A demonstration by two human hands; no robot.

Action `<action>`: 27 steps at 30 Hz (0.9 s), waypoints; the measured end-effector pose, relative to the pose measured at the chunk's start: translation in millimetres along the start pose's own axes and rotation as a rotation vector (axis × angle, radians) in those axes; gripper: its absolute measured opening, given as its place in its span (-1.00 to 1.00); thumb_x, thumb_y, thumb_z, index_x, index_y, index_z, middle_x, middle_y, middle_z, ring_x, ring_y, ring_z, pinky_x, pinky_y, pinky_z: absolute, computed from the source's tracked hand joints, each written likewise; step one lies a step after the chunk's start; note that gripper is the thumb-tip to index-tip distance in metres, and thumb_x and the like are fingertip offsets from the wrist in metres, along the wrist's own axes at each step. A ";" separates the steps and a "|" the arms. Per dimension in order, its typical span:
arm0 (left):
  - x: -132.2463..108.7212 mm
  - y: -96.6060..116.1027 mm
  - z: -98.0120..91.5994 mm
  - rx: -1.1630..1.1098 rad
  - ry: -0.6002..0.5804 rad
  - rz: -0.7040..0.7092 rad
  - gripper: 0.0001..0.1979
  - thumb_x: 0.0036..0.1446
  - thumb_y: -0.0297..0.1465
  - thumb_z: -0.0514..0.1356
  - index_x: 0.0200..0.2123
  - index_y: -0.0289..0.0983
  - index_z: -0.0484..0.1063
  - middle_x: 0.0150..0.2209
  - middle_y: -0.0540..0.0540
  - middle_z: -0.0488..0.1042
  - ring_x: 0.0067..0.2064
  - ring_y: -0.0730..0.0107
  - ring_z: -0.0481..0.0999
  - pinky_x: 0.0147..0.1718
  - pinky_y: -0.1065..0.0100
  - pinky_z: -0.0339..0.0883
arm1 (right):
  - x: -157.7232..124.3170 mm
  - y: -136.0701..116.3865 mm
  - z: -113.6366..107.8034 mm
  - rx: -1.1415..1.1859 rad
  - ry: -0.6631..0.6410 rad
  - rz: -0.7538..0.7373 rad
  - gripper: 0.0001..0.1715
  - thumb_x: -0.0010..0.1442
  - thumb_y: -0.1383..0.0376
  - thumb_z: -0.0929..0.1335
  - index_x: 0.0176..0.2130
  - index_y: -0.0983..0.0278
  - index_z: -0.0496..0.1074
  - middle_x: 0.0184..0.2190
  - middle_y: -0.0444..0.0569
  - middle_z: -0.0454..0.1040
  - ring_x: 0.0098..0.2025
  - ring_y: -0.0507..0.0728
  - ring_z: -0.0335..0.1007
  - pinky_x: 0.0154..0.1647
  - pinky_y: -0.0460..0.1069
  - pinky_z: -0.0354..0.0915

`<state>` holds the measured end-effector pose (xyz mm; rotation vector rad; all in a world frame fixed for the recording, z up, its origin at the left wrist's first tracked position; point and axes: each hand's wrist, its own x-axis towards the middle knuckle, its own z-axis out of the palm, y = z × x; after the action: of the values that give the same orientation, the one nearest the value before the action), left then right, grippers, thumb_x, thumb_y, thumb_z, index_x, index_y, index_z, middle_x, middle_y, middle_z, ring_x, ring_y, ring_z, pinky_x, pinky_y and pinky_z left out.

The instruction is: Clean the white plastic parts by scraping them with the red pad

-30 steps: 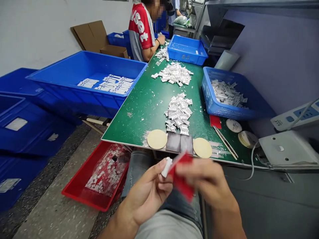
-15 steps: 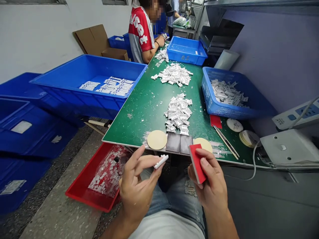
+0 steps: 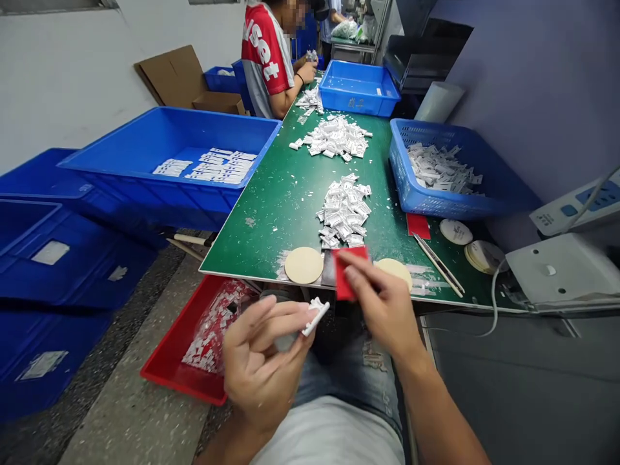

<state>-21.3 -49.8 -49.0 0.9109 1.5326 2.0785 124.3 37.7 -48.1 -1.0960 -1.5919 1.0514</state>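
L hand is curled, fingertips pinching a small white strip just past the surface edge, above the lap. R hand is closed on a red pad, fingers across its face, thumb hidden; pad sits near the strip, not touching it.

Looks mid-batch: flat white pieces lie in loose rows in a large blue crate, more sit in a blue mesh basket, and a clear bag of white bits lies in a red tray. Two heaps of white pieces and remain loose on the green surface, w/ white scraps around them. Two tan discs and lie near the edge, tweezers to the right.

Writing: white letters on a co-worker's red shirt end in "set"; no brand readable. Marks on a far blue crate are too small to read.
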 end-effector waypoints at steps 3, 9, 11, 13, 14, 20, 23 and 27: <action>7.0 2.6 -1.0 0.007 -0.022 -0.096 -0.48 -0.07 -0.54 0.58 -0.09 -0.12 0.49 -0.37 0.10 0.70 -0.27 0.37 0.69 -0.08 0.31 0.57 | -6.6 -3.9 2.4 -0.049 0.147 0.010 -0.70 0.42 0.21 0.42 0.06 0.16 0.70 -0.02 -0.01 0.76 -0.03 0.21 0.71 0.00 0.04 0.56; 19.2 4.1 -4.9 -0.121 -0.229 -0.256 -0.73 -0.06 -0.49 0.58 -0.42 -0.19 0.55 -0.41 0.00 0.65 -0.30 0.36 0.68 -0.24 0.42 0.61 | -31.2 -14.3 8.5 0.011 -0.095 -0.230 -0.73 0.34 0.35 0.50 0.02 0.15 0.69 -0.21 -0.05 0.75 -0.27 0.10 0.65 -0.23 -0.06 0.50; 20.6 3.0 -7.4 -0.114 -0.270 -0.275 -0.75 -0.05 -0.50 0.57 -0.41 -0.19 0.57 -0.41 -0.01 0.65 -0.30 0.35 0.69 -0.25 0.41 0.61 | -34.0 -15.7 10.7 0.023 -0.093 -0.271 -0.78 0.34 0.38 0.49 -0.04 0.16 0.68 -0.28 -0.07 0.72 -0.33 0.08 0.60 -0.27 -0.06 0.47; 21.2 1.8 -9.8 -0.103 -0.282 -0.300 -0.75 -0.06 -0.49 0.58 -0.41 -0.20 0.57 -0.40 -0.04 0.66 -0.32 0.34 0.69 -0.26 0.39 0.62 | -34.2 -16.6 12.1 0.028 -0.095 -0.279 -0.80 0.34 0.40 0.48 -0.06 0.16 0.67 -0.29 -0.09 0.69 -0.34 0.07 0.57 -0.28 -0.06 0.45; 21.3 1.4 -10.7 -0.096 -0.279 -0.317 -0.74 -0.08 -0.47 0.59 -0.41 -0.21 0.57 -0.39 -0.05 0.66 -0.33 0.33 0.69 -0.26 0.39 0.62 | -33.8 -17.0 12.4 0.028 -0.097 -0.280 -0.80 0.34 0.40 0.48 -0.06 0.16 0.67 -0.30 -0.09 0.68 -0.35 0.07 0.56 -0.29 -0.07 0.44; 20.6 1.5 -12.3 -0.065 -0.268 -0.371 -0.70 -0.13 -0.40 0.62 -0.41 -0.23 0.56 -0.39 -0.08 0.66 -0.35 0.31 0.68 -0.29 0.37 0.62 | -33.6 -19.8 12.0 0.009 -0.089 -0.294 -0.83 0.33 0.39 0.49 -0.08 0.19 0.65 -0.35 -0.10 0.65 -0.39 0.06 0.52 -0.36 -0.07 0.40; 19.6 1.9 -12.1 -0.054 -0.266 -0.377 -0.69 -0.13 -0.39 0.62 -0.40 -0.23 0.57 -0.38 -0.08 0.67 -0.35 0.30 0.69 -0.28 0.38 0.63 | -34.3 -19.3 12.0 -0.005 -0.086 -0.274 -0.84 0.33 0.39 0.48 -0.09 0.20 0.65 -0.34 -0.09 0.66 -0.39 0.07 0.53 -0.35 -0.06 0.41; 19.4 -0.4 -12.8 -0.021 -0.261 -0.374 -0.70 -0.14 -0.38 0.63 -0.38 -0.24 0.61 -0.38 -0.09 0.68 -0.36 0.29 0.71 -0.31 0.40 0.63 | -37.2 -18.8 12.2 -0.013 -0.080 -0.217 -0.87 0.34 0.38 0.48 -0.12 0.19 0.66 -0.35 -0.11 0.69 -0.39 0.06 0.57 -0.32 -0.07 0.44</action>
<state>-44.0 -45.8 -46.6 0.7814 1.4136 1.6410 116.3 -4.3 -40.6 -0.8760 -1.7402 0.9506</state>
